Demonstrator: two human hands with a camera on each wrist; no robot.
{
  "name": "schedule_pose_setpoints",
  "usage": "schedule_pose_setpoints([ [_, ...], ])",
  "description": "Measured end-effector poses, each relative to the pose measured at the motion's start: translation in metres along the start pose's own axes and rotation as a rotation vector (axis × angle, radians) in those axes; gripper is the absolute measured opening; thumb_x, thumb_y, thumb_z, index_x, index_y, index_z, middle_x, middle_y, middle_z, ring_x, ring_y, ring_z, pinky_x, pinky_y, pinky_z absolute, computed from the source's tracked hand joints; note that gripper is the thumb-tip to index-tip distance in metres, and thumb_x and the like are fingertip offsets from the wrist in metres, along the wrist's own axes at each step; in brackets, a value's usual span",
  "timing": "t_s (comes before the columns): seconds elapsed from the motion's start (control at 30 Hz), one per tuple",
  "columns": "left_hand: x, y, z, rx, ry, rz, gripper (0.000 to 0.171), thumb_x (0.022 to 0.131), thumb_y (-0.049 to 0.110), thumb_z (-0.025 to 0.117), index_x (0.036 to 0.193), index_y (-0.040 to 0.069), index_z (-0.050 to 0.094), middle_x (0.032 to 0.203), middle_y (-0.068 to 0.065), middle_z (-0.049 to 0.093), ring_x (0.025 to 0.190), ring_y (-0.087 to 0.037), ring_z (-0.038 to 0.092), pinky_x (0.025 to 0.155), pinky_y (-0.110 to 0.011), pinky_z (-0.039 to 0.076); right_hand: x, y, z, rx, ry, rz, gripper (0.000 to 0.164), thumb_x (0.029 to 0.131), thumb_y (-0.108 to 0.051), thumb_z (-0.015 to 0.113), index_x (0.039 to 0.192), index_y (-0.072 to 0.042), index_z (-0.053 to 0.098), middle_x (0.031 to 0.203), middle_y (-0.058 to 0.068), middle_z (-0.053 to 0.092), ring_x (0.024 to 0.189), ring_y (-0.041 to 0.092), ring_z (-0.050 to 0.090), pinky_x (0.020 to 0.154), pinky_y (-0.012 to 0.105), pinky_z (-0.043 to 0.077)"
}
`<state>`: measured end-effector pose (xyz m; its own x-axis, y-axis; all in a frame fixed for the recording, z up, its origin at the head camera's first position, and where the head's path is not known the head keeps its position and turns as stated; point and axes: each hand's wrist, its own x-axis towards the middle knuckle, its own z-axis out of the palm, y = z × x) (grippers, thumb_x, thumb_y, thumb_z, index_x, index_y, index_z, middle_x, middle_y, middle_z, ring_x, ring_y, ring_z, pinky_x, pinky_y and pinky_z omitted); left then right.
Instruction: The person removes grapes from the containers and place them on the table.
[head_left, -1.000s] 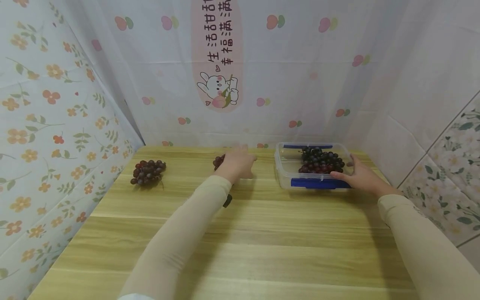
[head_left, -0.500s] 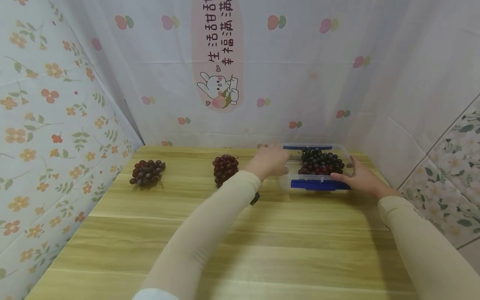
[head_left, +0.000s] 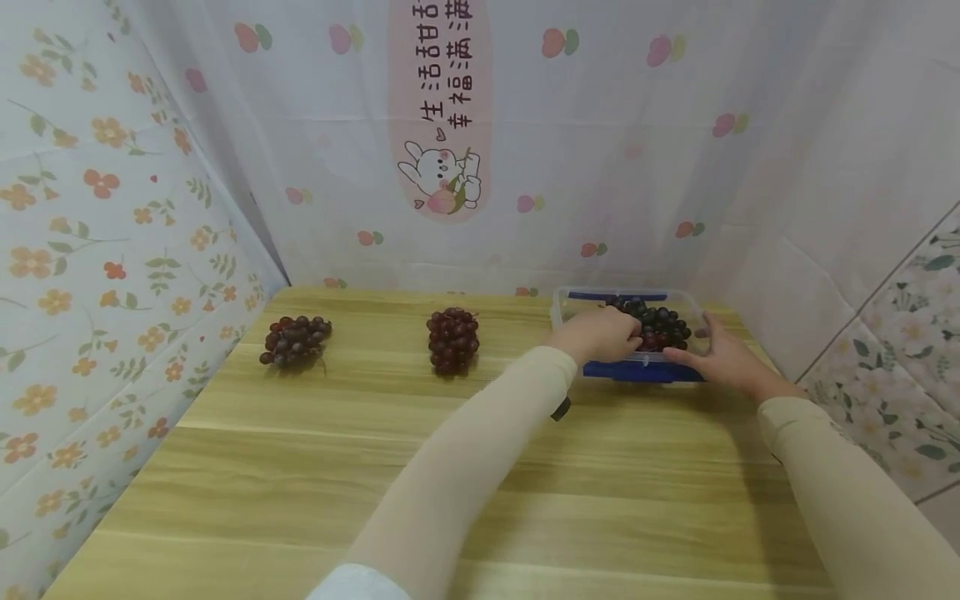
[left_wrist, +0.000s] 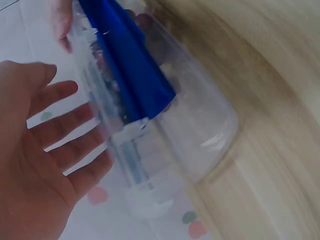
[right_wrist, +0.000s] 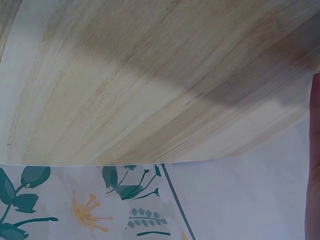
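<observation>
A clear plastic food container (head_left: 630, 372) with blue side latches stands at the back right of the table, uncovered. Inside lie dark grapes (head_left: 662, 322), with redder ones toward the front. My left hand (head_left: 597, 335) reaches over the container's front left part, partly covering the grapes. In the left wrist view, the left hand (left_wrist: 45, 150) has its fingers apart beside the container's rim, with nothing between them. My right hand (head_left: 722, 358) holds the container's right end, thumb at the front corner and fingers farther back. Only a strip of that hand (right_wrist: 314, 155) shows in the right wrist view.
A bunch of red grapes (head_left: 453, 340) lies on the wooden table (head_left: 300, 483) left of the container. Another bunch of grapes (head_left: 296, 340) sits farther left. A printed cloth (head_left: 330, 167) hangs behind, and patterned sheets close in both sides.
My left hand has moved right, from above the middle red bunch to over the container, uncovering that bunch. The right hand has stayed on the container's right end.
</observation>
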<state>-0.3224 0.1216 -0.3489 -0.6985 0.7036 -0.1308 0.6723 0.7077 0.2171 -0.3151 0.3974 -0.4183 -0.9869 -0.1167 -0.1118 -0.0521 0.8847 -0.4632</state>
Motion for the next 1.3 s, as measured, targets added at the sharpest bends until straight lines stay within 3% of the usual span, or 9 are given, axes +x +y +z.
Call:
schedule_pose_setpoints([
  [0.3,0.013,-0.005,0.014,-0.083,0.013,-0.084,0.038,0.113,0.014,0.052,0.145,0.029,0.067,0.146,0.012,0.067,0.135,-0.008,0.062,0.111,-0.022,0.051,-0.001,-0.004,0.000,0.002,0.008,-0.006,0.123,0.100,-0.070,0.056,0.165,0.009,-0.012,0.159,0.047,0.031,0.139,0.066,0.041,0.111,0.077,0.038],
  [0.57,0.023,-0.014,0.029,-0.355,0.106,-0.110,0.026,0.105,0.032,0.069,0.125,0.021,0.080,0.133,0.006,0.076,0.122,-0.012,0.071,0.098,-0.024,0.057,0.000,-0.004,0.003,0.002,0.008,-0.003,0.123,0.100,-0.070,0.056,0.165,0.008,-0.013,0.160,0.045,0.031,0.140,0.065,0.042,0.112,0.077,0.039],
  [0.7,0.025,-0.015,0.032,-0.371,0.124,-0.151,0.024,0.105,0.027,0.069,0.124,0.017,0.081,0.133,0.003,0.076,0.124,-0.016,0.071,0.100,-0.026,0.058,-0.001,-0.007,0.004,0.010,0.008,0.006,0.123,0.100,-0.070,0.057,0.165,0.009,-0.012,0.160,0.046,0.030,0.140,0.066,0.041,0.113,0.077,0.038],
  [0.8,0.025,-0.015,0.031,-0.352,0.133,-0.151,0.022,0.105,0.025,0.068,0.118,0.015,0.082,0.124,0.002,0.079,0.115,-0.016,0.073,0.097,-0.027,0.058,-0.001,-0.008,0.003,0.014,0.010,0.006,0.124,0.100,-0.070,0.057,0.165,0.009,-0.012,0.160,0.046,0.029,0.140,0.066,0.041,0.114,0.077,0.037],
  [0.9,0.028,-0.017,0.031,-0.333,0.130,-0.147,0.023,0.105,0.028,0.068,0.097,0.014,0.083,0.092,0.002,0.079,0.088,-0.013,0.073,0.086,-0.025,0.057,0.000,-0.008,0.002,0.011,0.014,0.002,0.123,0.100,-0.070,0.057,0.165,0.009,-0.011,0.160,0.046,0.030,0.140,0.066,0.041,0.114,0.077,0.037],
  [1.03,0.033,-0.019,0.031,-0.306,0.103,-0.137,0.044,0.109,0.027,0.061,0.067,0.014,0.058,0.056,0.005,0.045,0.053,-0.010,0.045,0.069,-0.026,0.046,-0.001,-0.007,0.001,-0.003,0.019,-0.005,0.123,0.100,-0.070,0.057,0.165,0.010,-0.010,0.159,0.046,0.032,0.139,0.065,0.043,0.113,0.077,0.038],
  [1.13,0.034,-0.017,0.031,-0.328,0.103,-0.140,0.034,0.111,0.026,0.056,0.080,0.013,0.054,0.064,0.005,0.042,0.056,-0.009,0.038,0.067,-0.026,0.041,-0.002,-0.006,0.000,-0.007,0.018,-0.004,0.122,0.100,-0.070,0.057,0.165,0.010,-0.010,0.159,0.046,0.032,0.139,0.065,0.043,0.113,0.077,0.038],
  [1.23,0.029,-0.014,0.032,-0.385,0.141,-0.165,0.018,0.112,0.026,0.053,0.113,0.011,0.062,0.091,0.001,0.064,0.072,-0.010,0.054,0.074,-0.027,0.048,-0.004,-0.005,0.000,-0.003,0.019,-0.004,0.122,0.101,-0.069,0.057,0.165,0.011,-0.009,0.159,0.047,0.032,0.139,0.066,0.042,0.113,0.077,0.037],
  [1.3,0.027,-0.012,0.033,-0.421,0.187,-0.191,0.025,0.112,0.027,0.055,0.132,0.013,0.059,0.113,0.000,0.070,0.086,-0.011,0.062,0.080,-0.028,0.051,-0.005,-0.006,0.000,-0.002,0.020,-0.004,0.121,0.101,-0.069,0.057,0.165,0.011,-0.009,0.159,0.047,0.032,0.139,0.066,0.042,0.113,0.077,0.037],
])
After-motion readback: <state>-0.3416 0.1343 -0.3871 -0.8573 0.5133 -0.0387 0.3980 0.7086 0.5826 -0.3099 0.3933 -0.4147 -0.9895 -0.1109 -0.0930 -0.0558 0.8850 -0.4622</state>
